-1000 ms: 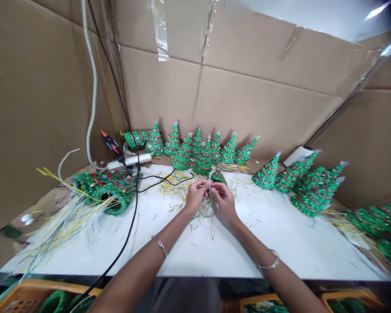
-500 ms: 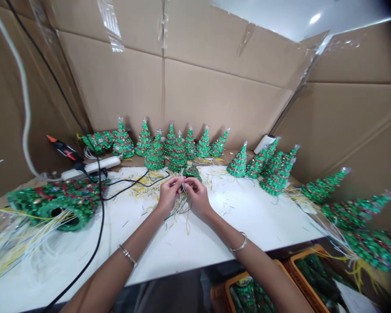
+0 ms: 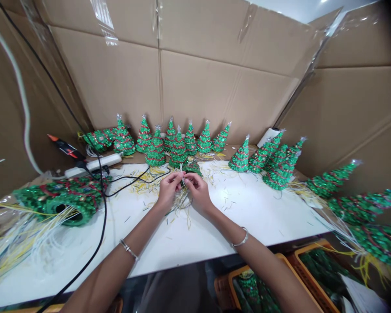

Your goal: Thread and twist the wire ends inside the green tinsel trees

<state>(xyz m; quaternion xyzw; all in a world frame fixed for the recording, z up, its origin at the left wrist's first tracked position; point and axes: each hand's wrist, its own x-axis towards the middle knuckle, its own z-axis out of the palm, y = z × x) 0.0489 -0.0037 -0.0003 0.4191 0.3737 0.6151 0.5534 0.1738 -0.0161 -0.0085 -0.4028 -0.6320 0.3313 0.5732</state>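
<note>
One big green tree (image 3: 61, 193) lies well left of your grips. Your left grip (image 3: 168, 189) pinches thin wires (image 3: 181, 167) between finger and thumb. Those wires sit between both grips. Your right grip (image 3: 198, 191) pinches them too, with a small tree (image 3: 193, 167) just behind. More trees (image 3: 240, 158) stand farther right.

Okay so I'm holding both arms (image 3: 150, 224) out front, angled inward, left hand (image 3: 168, 189) and right hand (image 3: 198, 190) sitting close together, fingers (image 3: 193, 175) curled into pinches.
</note>
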